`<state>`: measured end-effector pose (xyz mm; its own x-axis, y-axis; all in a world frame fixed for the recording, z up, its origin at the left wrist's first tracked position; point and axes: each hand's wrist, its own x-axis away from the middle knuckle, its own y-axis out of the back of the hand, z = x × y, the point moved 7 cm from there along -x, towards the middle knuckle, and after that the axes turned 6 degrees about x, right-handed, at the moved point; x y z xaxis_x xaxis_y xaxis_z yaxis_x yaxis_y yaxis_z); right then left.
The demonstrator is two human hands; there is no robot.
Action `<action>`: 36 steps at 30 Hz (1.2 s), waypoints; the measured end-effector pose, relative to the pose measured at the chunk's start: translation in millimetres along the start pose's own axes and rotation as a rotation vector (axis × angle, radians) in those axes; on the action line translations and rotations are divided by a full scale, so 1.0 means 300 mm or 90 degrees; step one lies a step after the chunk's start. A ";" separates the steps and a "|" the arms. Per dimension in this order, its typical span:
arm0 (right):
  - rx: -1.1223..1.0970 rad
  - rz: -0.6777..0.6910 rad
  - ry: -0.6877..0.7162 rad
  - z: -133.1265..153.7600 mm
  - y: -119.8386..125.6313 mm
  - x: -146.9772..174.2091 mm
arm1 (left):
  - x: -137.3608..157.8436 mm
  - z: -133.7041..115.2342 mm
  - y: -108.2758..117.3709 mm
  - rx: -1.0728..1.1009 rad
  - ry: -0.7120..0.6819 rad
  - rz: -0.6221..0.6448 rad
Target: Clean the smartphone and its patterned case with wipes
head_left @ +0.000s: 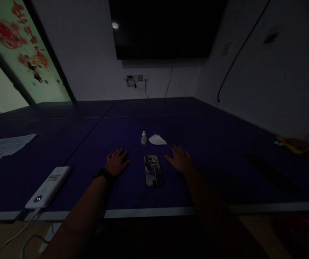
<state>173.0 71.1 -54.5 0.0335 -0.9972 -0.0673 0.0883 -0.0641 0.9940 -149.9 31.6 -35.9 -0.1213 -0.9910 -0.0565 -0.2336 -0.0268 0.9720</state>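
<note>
My left hand (117,162) lies palm down on the dark blue table (132,196), fingers stretched out, with a dark band at the wrist. Flat on the table to the right of the phone, my right hand (180,159) has its fingers spread and holds nothing. Between the two hands a phone (153,171) in a patterned case rests with its camera side up. Beyond it stands a small clear dropper bottle (144,139) with a white cap, upright. Just right of the bottle is a white piece of paper or tissue (157,139). Neither hand touches these things.
A white power bank (49,187) with a cable lies at the table's left front. Printed sheets (7,146) are further left. At the right lie a dark flat object (270,171) and a yellowish item (296,144). A large screen (167,28) hangs on the far wall.
</note>
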 end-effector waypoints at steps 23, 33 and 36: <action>-0.026 -0.128 -0.096 -0.072 0.068 -0.022 | -0.019 0.046 0.028 0.126 -0.015 -0.028; -0.011 -0.060 0.073 0.219 0.166 0.117 | -0.017 0.039 0.030 0.128 -0.008 -0.017; 0.013 -0.028 0.104 0.335 0.178 0.173 | -0.014 0.035 0.031 0.123 -0.009 -0.014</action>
<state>79.4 12.1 3.8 0.1921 -0.9737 -0.1223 0.0727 -0.1102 0.9912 -161.7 36.9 -29.1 -0.1272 -0.9885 -0.0821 -0.4174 -0.0218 0.9084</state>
